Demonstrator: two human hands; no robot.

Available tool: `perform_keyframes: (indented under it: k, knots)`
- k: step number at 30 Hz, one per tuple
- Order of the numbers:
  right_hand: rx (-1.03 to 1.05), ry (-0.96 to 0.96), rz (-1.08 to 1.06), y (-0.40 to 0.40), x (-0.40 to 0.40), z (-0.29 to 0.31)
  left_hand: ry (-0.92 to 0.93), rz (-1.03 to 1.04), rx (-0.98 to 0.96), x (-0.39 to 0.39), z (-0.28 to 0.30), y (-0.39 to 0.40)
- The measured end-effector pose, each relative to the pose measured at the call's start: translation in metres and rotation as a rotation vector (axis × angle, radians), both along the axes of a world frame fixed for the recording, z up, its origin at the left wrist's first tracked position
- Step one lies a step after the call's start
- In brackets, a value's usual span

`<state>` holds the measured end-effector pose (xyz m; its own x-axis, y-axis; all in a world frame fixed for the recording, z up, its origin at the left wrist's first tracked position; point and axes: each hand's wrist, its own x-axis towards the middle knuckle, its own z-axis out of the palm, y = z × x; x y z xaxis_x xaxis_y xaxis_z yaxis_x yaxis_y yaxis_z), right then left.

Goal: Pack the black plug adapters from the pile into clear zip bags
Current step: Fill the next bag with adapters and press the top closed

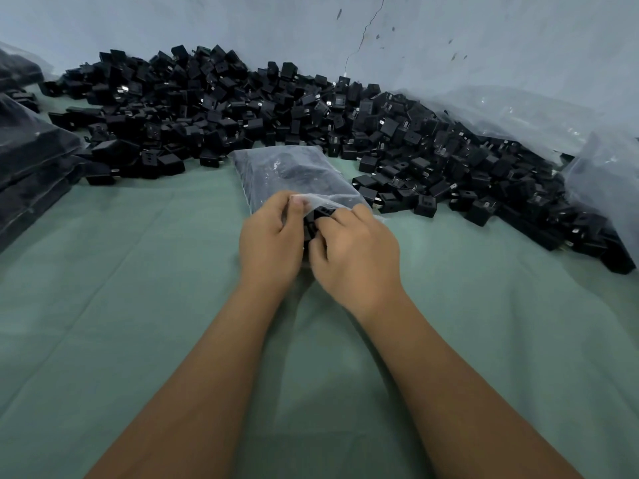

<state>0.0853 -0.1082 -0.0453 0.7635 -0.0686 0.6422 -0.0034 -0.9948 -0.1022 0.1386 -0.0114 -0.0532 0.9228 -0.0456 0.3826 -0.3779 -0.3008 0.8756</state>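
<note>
my left hand (273, 233) pinches the upper lip of the clear zip bag (287, 178), which lies on the green cloth (138, 288) just in front of the pile of black plug adapters (242, 108). my right hand (352, 250) is curled around a black adapter (323, 211) at the bag's mouth, half inside it i think.

the thin plastic may slip from my left fingers, because the pinch is small; then the mouth closes and the adapter catches on the edge. the metal prongs could also hook or tear the film if i push at an angle. the bag looks rather full, so the zip may not close later.

how many adapters are already inside i cannot count, the plastic is cloudy. the lower lip of the bag is hidden under my hands. the bagged stacks at the left edge (31, 160) and the loose plastic sheet (518, 115) on the right are cut off.
</note>
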Motion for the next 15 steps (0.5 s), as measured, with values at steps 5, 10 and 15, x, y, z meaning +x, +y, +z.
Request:
perform_keyframes:
  k: [5,10,15]
  knots:
    - [0.036,0.212,-0.135,-0.012,0.001,0.001,-0.111,-0.015,0.011,-0.003,0.001,0.000]
    - [0.013,0.255,-0.172,0.002,0.001,0.001,-0.157,-0.020,0.031,-0.003,0.002,0.000]
    - [-0.022,0.348,-0.154,0.006,0.003,-0.005,-0.239,-0.016,0.131,-0.008,0.004,-0.001]
